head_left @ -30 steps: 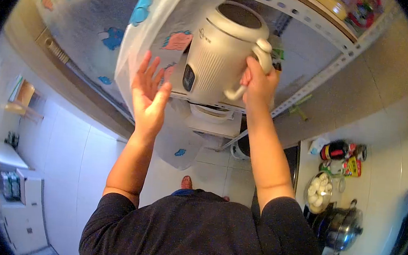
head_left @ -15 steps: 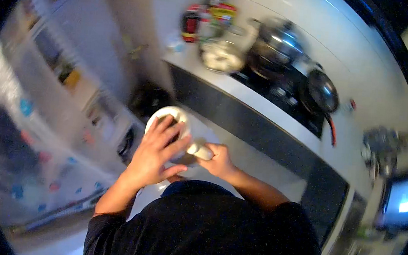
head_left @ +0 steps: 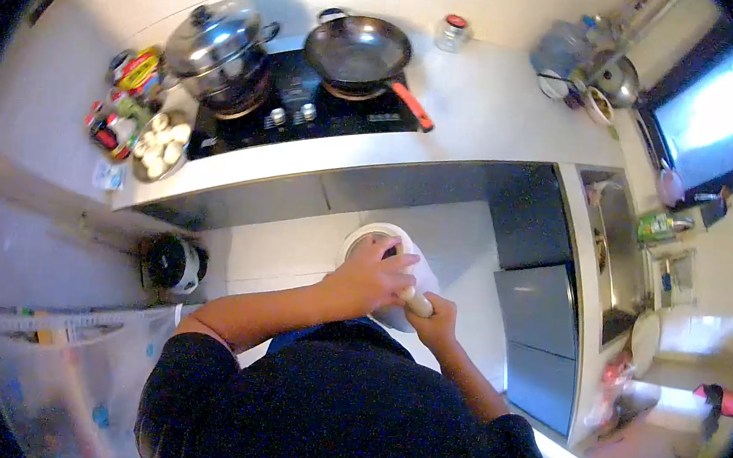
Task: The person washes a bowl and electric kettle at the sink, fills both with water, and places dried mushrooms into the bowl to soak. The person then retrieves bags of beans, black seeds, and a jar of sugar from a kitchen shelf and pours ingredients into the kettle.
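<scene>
A white saucepan (head_left: 381, 229) with a pale stubby handle (head_left: 418, 302) is held in front of my body, above the floor. My right hand (head_left: 434, 320) is wrapped round the handle. My left hand (head_left: 369, 275) lies over the mouth of the pan, its fingers apart and reaching across the rim. It hides most of the pan's inside, and only a dark patch shows between the fingers. Whether the fingertips touch the inside I cannot tell.
Ahead, the counter (head_left: 482, 108) bears a cooktop (head_left: 287, 91) with a lidded steel pot (head_left: 221, 42) and a wok (head_left: 357, 52). Left of it stand a bowl of white round pieces (head_left: 161, 146) and several bottles (head_left: 109, 130). A sink (head_left: 614, 242) is at right, a black-and-white appliance (head_left: 173, 262) at left.
My view has swung right, bringing the sink and window into fuller sight. The saucepan stays in my right hand, and my left hand remains over its mouth.
</scene>
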{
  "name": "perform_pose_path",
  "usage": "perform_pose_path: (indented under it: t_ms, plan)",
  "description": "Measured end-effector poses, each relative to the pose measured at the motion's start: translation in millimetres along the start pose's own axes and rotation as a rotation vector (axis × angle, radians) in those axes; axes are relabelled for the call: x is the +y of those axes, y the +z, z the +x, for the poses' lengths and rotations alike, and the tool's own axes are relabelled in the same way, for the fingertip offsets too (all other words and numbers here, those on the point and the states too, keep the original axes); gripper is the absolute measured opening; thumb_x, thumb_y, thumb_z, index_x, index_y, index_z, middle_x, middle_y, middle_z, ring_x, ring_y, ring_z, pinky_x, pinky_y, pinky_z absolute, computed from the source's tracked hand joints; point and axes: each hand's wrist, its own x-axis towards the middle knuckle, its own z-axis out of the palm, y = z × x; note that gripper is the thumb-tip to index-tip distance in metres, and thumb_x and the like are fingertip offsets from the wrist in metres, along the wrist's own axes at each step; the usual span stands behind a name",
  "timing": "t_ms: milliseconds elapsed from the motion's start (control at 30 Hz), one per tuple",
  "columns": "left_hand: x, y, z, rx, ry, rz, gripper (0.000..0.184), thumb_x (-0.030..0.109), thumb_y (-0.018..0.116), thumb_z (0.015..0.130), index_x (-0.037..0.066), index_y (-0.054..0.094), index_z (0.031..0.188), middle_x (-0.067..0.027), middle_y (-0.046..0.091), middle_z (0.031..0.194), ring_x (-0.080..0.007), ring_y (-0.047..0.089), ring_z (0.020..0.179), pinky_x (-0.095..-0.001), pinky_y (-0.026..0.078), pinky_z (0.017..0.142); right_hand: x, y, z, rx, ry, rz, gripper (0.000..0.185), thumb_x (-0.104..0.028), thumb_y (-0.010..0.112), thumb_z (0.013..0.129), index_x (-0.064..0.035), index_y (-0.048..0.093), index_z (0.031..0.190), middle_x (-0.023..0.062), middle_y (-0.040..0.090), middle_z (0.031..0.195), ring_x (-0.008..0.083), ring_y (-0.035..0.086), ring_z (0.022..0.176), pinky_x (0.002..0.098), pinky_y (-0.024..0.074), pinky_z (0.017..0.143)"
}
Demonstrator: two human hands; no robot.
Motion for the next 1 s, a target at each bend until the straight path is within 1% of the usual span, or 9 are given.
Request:
perform_pose_path:
  t_ms: [200, 300, 367, 433, 500, 600, 700, 867, 1000]
  plan:
    - [-44, 31, 106, -0.007, 0.211, 0.024, 0.028, 0.028, 0.057, 0.078, 0.01, 0.057, 0.099, -0.0074, 0.049, 0.118, -0.0342, 0.04, 0.111, -0.0513, 0.033, 0.089, 37, -57, 50, 0.204, 0.11, 0.029, 0.022, -0.014, 0.07, 0.065, -0.0024, 0.052, 0.06, 0.0053, 0.046, 0.05, 0.0105, 0.043, 0.047, 0.0277, 0.035, 0.045]
    - [-90, 19, 160, 0.218, -0.014, -0.692, 0.029, 0.023, 0.052, 0.084, 0.006, 0.052, 0.107, -0.0088, 0.05, 0.117, -0.0313, 0.043, 0.111, -0.0447, 0.034, 0.093, 44, -83, 92, 0.364, 0.145, 0.168, 0.019, -0.013, 0.067, 0.068, -0.0028, 0.053, 0.059, 0.0022, 0.049, 0.051, 0.0087, 0.043, 0.045, 0.0246, 0.0342, 0.043]
    - [-125, -5, 185, 0.439, -0.226, -0.854, 0.027, 0.02, 0.042, 0.09, 0.006, 0.048, 0.113, -0.0108, 0.051, 0.114, -0.0261, 0.049, 0.106, -0.0367, 0.038, 0.093, 71, -101, 110, 0.499, 0.259, 0.371, 0.017, -0.012, 0.066, 0.069, -0.0032, 0.054, 0.06, 0.0003, 0.05, 0.053, 0.0075, 0.043, 0.044, 0.0226, 0.0342, 0.043]
    - [-153, -29, 210, 0.609, -0.397, -1.124, 0.026, 0.021, 0.038, 0.093, 0.006, 0.047, 0.113, -0.011, 0.051, 0.111, -0.0216, 0.054, 0.098, -0.0343, 0.046, 0.083, 84, -131, 133, 0.582, 0.371, 0.467, 0.011, -0.009, 0.067, 0.068, -0.0014, 0.06, 0.069, 0.0003, 0.055, 0.059, 0.0066, 0.049, 0.051, 0.0231, 0.0381, 0.044]
    - [-182, -27, 225, 0.701, -0.456, -1.358, 0.029, 0.025, 0.035, 0.094, 0.007, 0.043, 0.114, -0.0118, 0.052, 0.109, -0.0215, 0.058, 0.092, -0.0328, 0.052, 0.071, 95, -153, 164, 0.68, 0.31, 0.506, 0.01, -0.009, 0.066, 0.069, -0.001, 0.06, 0.07, 0.0006, 0.054, 0.059, 0.0057, 0.047, 0.048, 0.0216, 0.0367, 0.044]
    - [-190, -19, 251, 0.814, -0.629, -1.246, 0.038, 0.035, 0.033, 0.094, 0.006, 0.037, 0.118, -0.014, 0.053, 0.103, -0.0286, 0.057, 0.094, -0.0395, 0.048, 0.082, 110, -193, 225, 0.702, 0.206, 0.43, 0.01, -0.009, 0.066, 0.069, -0.0009, 0.061, 0.072, -0.0007, 0.053, 0.059, 0.0053, 0.045, 0.047, 0.0215, 0.0352, 0.043]
    - [-204, 11, 264, 0.788, -0.704, -1.342, 0.035, 0.032, 0.034, 0.094, 0.008, 0.038, 0.118, -0.0107, 0.051, 0.109, -0.0243, 0.059, 0.091, -0.0315, 0.053, 0.064, 140, -232, 306, 0.606, 0.14, 0.272, 0.012, -0.01, 0.066, 0.068, -0.0008, 0.061, 0.075, -0.0013, 0.054, 0.059, 0.0068, 0.047, 0.05, 0.0229, 0.0374, 0.046]
    - [-196, 61, 314, 1.01, -0.739, -1.299, 0.037, 0.031, 0.031, 0.095, 0.002, 0.037, 0.117, -0.0153, 0.045, 0.117, -0.0279, 0.047, 0.109, -0.0475, 0.042, 0.092, 203, -263, 471, 0.491, -0.162, 0.257, 0.01, -0.01, 0.064, 0.069, -0.0026, 0.058, 0.069, -0.0021, 0.05, 0.055, 0.005, 0.042, 0.046, 0.0213, 0.0331, 0.043]
    - [-182, 105, 355, 1.23, -0.919, -1.278, 0.04, 0.034, 0.031, 0.094, 0.004, 0.036, 0.12, -0.0135, 0.044, 0.119, -0.026, 0.046, 0.109, -0.0466, 0.041, 0.092, 240, -254, 588, 0.369, -0.205, 0.377, 0.011, -0.01, 0.065, 0.068, -0.0018, 0.06, 0.073, -0.0019, 0.052, 0.058, 0.0054, 0.046, 0.05, 0.0211, 0.0348, 0.045]
